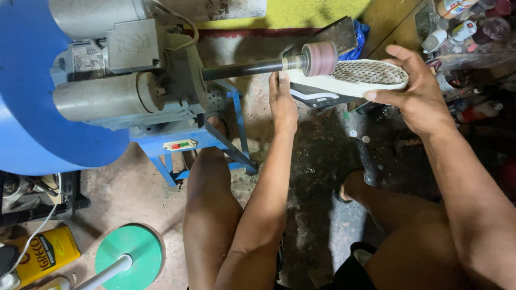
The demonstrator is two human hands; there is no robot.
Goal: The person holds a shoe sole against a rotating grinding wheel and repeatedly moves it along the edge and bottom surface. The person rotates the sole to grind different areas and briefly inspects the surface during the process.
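A white-soled sneaker (349,80) lies upside down, its worn waffle-tread sole facing up, dark upper below, touching the pinkish sanding drum (319,58).

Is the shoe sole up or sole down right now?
Sole up: the shoe shows its patterned sole to the camera, held by both hands under the sanding drum.

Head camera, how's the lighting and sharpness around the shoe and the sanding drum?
Head view: even indoor light, no harsh glare; the shoe, its sole turned up, and the sanding drum read sharply, as do the left hand and right hand; the floor between the legs falls into dark shadow; cluttered top-right corner is dim.
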